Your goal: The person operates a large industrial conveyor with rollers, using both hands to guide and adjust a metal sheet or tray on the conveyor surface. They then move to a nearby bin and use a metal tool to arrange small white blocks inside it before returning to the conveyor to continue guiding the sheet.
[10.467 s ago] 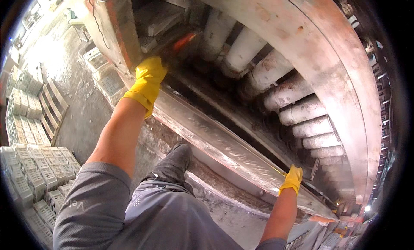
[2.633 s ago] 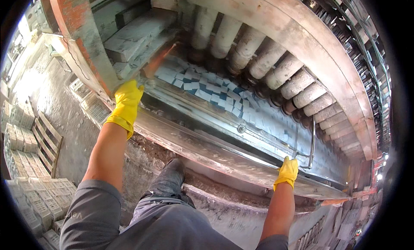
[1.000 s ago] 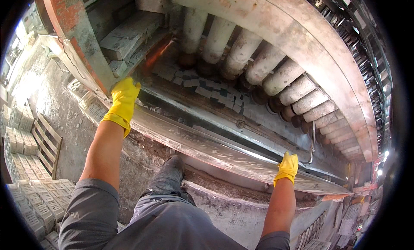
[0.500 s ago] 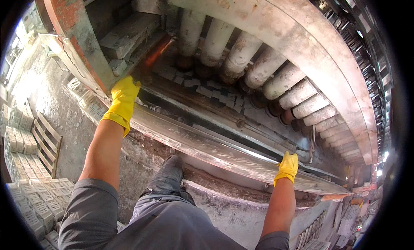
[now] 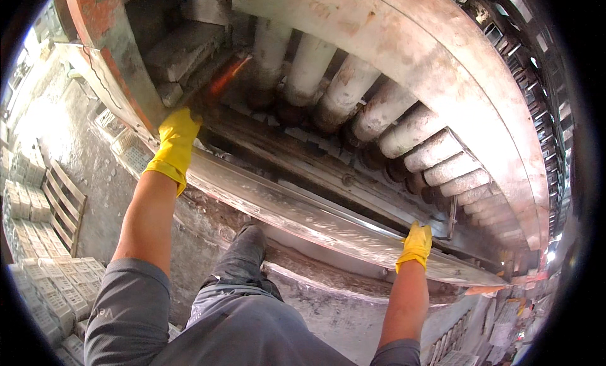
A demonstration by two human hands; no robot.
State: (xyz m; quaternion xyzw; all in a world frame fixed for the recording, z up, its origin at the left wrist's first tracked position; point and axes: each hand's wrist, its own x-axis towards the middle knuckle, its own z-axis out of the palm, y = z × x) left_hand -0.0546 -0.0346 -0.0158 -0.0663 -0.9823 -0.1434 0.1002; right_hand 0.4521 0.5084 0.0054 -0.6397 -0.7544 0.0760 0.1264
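Note:
A long, pale metal beam with a worn, scuffed face runs across in front of me, from middle left to lower right. My left hand, in a yellow rubber glove, is closed over the beam's upper edge near its left end. Toward the other end, my right hand, gloved the same way, is closed on that edge too. The fingertips of both hands are hidden behind the edge. Beyond the beam lies a dark gap with a long rail alongside it, under a row of thick, pale cylinders.
A wide curved metal frame arches above the cylinders. At left stands an orange-and-grey post. White plastic crates, a wooden pallet and stacked pale blocks are on the floor at left. My foot is beneath the beam.
The view has shifted slightly. Both hands keep their hold on the beam. Beyond it, the rail now hides most of the loose pale pieces that showed under the cylinders.

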